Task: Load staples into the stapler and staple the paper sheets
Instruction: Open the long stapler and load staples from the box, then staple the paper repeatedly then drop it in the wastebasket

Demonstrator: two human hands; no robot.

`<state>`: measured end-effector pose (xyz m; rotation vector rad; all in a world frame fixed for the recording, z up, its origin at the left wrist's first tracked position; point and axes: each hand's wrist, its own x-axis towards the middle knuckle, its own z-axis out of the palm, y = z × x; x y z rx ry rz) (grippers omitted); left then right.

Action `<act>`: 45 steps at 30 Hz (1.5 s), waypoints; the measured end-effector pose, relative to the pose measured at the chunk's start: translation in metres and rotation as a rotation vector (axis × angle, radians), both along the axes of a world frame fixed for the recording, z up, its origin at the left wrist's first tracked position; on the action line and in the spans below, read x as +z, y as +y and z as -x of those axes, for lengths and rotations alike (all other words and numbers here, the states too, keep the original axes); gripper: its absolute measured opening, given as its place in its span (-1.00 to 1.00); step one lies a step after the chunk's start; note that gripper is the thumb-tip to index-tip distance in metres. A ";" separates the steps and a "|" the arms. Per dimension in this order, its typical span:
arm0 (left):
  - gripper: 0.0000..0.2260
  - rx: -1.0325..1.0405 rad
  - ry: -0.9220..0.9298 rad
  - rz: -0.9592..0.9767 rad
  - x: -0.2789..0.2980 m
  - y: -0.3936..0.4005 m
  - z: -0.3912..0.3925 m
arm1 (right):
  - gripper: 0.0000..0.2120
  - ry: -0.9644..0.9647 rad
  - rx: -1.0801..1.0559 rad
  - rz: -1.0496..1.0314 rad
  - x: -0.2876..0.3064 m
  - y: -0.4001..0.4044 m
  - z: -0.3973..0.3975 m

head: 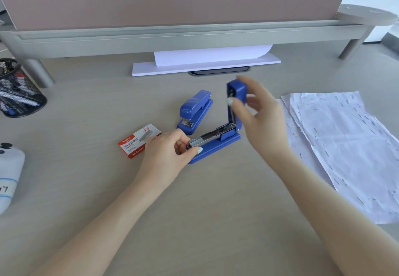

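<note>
A blue stapler (218,144) lies on the desk with its lid swung upright and its metal staple channel exposed. My left hand (170,152) pinches the front end of the channel and base. My right hand (257,120) holds the top of the raised lid between thumb and fingers. A red and white staple box (138,144) lies just left of my left hand. Crumpled paper sheets (343,150) dotted with several staples lie at the right.
A second blue stapler (195,111) sits shut behind the open one. A white paper stack (205,65) lies under the grey monitor shelf (172,38). A black mesh pen holder (17,90) stands far left, a white device (8,174) at the left edge.
</note>
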<state>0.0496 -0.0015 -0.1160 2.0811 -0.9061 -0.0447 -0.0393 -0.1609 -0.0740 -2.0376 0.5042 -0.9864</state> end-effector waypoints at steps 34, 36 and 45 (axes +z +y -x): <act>-0.40 -0.409 -0.420 -0.263 0.025 -0.050 0.007 | -0.65 0.384 0.211 0.304 -0.022 -0.010 0.071; -0.43 -0.483 -0.538 -0.308 0.029 -0.073 0.012 | -0.63 0.407 0.181 0.330 -0.022 -0.011 0.081; -0.72 -0.551 -0.657 -0.309 0.024 -0.107 0.022 | -0.59 0.847 -0.415 0.080 -0.024 -0.057 0.139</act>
